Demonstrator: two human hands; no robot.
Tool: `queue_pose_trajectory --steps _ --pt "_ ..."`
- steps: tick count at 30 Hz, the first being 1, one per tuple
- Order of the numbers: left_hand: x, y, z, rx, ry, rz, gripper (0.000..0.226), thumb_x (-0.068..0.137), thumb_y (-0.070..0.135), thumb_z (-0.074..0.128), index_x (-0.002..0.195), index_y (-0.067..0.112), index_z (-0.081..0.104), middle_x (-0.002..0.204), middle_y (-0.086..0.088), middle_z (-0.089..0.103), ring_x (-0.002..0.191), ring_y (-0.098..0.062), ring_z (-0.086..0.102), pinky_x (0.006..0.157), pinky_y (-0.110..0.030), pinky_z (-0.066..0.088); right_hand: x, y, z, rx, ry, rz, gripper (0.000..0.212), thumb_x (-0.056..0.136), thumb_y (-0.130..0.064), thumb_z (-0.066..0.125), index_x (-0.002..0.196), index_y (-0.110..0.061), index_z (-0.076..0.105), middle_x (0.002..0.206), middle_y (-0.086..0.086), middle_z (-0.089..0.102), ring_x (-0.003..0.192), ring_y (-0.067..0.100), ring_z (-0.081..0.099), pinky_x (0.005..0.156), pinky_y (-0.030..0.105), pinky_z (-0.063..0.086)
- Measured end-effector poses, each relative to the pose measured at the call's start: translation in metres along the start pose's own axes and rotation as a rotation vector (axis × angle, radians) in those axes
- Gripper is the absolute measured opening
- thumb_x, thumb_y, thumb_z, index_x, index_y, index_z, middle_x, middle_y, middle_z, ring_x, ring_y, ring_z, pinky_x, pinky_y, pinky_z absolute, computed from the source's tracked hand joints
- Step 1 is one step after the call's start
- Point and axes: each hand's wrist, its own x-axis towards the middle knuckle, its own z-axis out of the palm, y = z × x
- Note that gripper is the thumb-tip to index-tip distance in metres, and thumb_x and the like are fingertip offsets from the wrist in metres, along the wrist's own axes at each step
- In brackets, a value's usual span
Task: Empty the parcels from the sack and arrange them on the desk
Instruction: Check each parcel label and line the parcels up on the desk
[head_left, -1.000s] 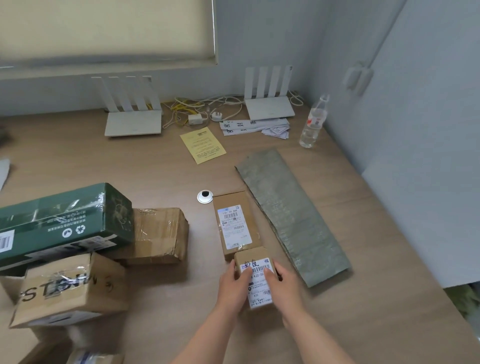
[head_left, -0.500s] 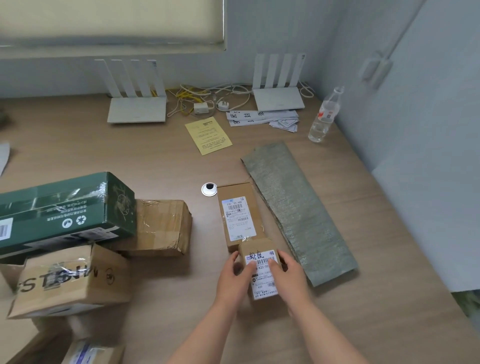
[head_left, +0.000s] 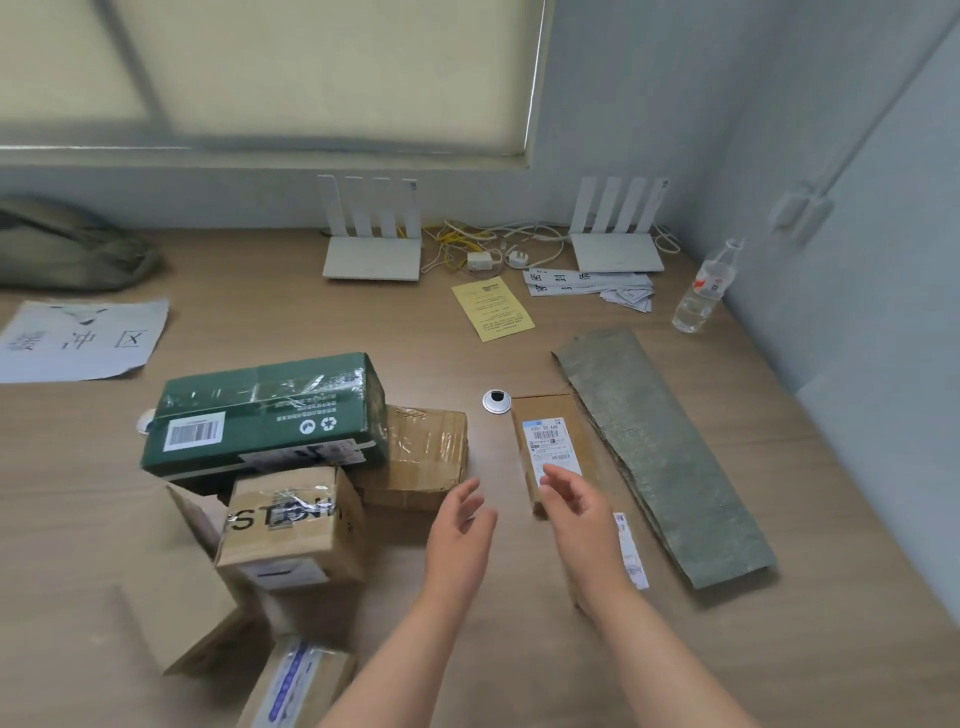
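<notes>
Bare tabletop (head_left: 291, 312) across frame centre and lower right. Blocked at left by stacked boxes (head_left: 270, 467), at right by flat green sack (head_left: 660, 452) beside labelled parcel (head_left: 550, 441).

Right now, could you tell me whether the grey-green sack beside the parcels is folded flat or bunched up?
Flat. The sack lies as a long, even strip on the desk, with no bulges.

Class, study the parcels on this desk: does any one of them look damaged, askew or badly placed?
Yes. The green box sits tilted atop the taped brown box and the crumpled brown parcel, not flat on the desk. That parcel's wrapping looks dented.
</notes>
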Motion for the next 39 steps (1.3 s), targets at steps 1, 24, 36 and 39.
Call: queue_pose_trajectory --steps 1,24,36,39 --pt "-0.003 0.006 -0.009 -0.011 0.001 0.021 0.035 0.096 0.01 0.061 0.122 0.034 0.058 0.126 -0.001 0.064 0.115 -0.012 0.061 0.106 -0.04 0.049 -0.006 -0.005 0.011 -0.005 -0.028 -0.007 0.025 0.095 -0.015 0.064 0.116 -0.029 0.069 0.113 -0.011 0.071 0.107 0.006 0.066 0.094 0.025 0.051" --pt "-0.019 0.015 -0.28 -0.067 0.394 0.155 0.03 0.095 -0.003 0.055 0.115 0.016 0.067 0.109 -0.007 0.072 0.109 -0.03 0.066 0.087 -0.033 0.051 -0.071 -0.038 0.183 -0.153 -0.391 0.038 0.031 0.095 -0.018 0.063 0.123 -0.031 0.062 0.115 -0.009 0.067 0.107 0.01 0.062 0.095 0.031 0.051" --pt "-0.021 -0.013 -0.268 0.125 0.216 0.097 0.05 0.085 -0.011 0.064 0.112 0.032 0.066 0.097 0.016 0.077 0.098 -0.005 0.071 0.074 -0.02 0.059 -0.075 -0.018 0.191 -0.278 -0.445 0.083 0.056 0.084 -0.018 0.072 0.137 -0.026 0.053 0.124 -0.009 0.066 0.109 0.003 0.061 0.08 0.018 0.049" --pt "-0.022 -0.01 -0.267 0.092 0.244 0.128 0.041 0.087 0.001 0.073 0.114 0.032 0.067 0.105 0.01 0.076 0.101 -0.009 0.071 0.078 -0.028 0.061 -0.074 -0.021 0.187 -0.251 -0.469 0.069 0.054 0.085 -0.008 0.07 0.134 -0.025 0.054 0.121 -0.008 0.067 0.103 0.003 0.064 0.072 0.016 0.052"
